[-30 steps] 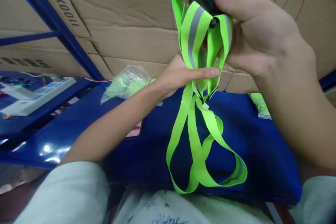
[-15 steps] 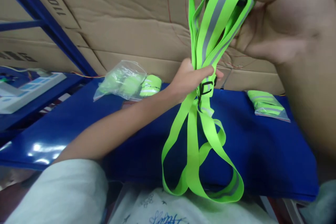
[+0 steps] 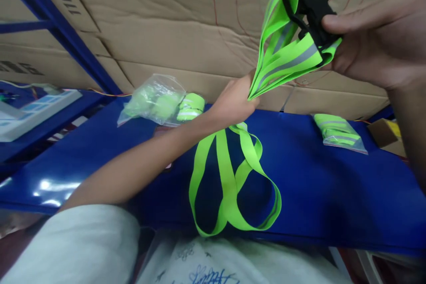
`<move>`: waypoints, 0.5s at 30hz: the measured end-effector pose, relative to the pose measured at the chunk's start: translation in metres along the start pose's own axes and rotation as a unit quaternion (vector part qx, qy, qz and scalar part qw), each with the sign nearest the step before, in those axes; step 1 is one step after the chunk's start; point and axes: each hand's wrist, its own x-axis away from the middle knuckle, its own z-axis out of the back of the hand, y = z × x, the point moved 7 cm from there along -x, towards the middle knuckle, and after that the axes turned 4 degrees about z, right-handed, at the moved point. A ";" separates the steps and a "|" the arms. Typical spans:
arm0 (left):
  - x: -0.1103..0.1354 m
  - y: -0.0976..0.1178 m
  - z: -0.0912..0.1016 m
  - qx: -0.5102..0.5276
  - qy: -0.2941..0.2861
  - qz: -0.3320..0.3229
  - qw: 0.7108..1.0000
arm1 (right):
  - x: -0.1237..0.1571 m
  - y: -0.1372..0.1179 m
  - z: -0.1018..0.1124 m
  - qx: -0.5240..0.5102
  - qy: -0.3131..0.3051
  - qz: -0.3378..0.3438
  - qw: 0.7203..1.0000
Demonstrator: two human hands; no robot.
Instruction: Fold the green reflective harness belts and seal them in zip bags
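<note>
I hold a neon green reflective strap harness (image 3: 233, 182) with grey stripes in both hands. My right hand (image 3: 372, 44), at the upper right, pinches the folded top end and its black buckle (image 3: 313, 9) between thumb and fingers. My left hand (image 3: 234, 102) is closed around the bunched straps lower down, in the middle of the view. Between the hands the straps run taut and slanted. Below my left hand, long loops hang down over the blue table (image 3: 333, 195).
A clear bag of green straps (image 3: 156, 102) and a rolled green strap (image 3: 191, 107) lie at the table's far left. Another bagged strap (image 3: 337, 132) lies far right. Cardboard boxes (image 3: 166, 31) stand behind. A blue shelf frame (image 3: 60, 31) and a white power strip (image 3: 33, 111) are at left.
My right hand has moved right and down with the buckle end, tilting the straps. My left hand has closed tighter around the bundle, and the hanging loops have risen and shifted left.
</note>
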 end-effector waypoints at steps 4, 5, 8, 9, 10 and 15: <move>0.001 -0.012 -0.026 0.079 -0.076 0.064 0.992 | -0.005 0.007 0.004 0.058 0.011 -0.012 0.998; 0.002 -0.015 -0.034 0.153 -0.109 0.094 0.978 | -0.005 0.011 0.009 0.058 0.035 -0.029 0.997; 0.013 -0.024 -0.060 0.354 -0.220 0.198 0.887 | -0.001 0.026 0.020 0.052 0.099 -0.078 0.991; 0.018 -0.025 -0.067 0.381 -0.245 0.221 0.864 | 0.002 0.034 0.023 0.052 0.115 -0.102 0.987; 0.023 -0.027 -0.072 0.389 -0.265 0.234 0.851 | 0.006 0.041 0.026 0.052 0.129 -0.125 0.982; 0.047 -0.017 -0.098 0.396 -0.350 0.232 0.816 | 0.017 0.064 0.043 0.021 0.178 -0.127 0.976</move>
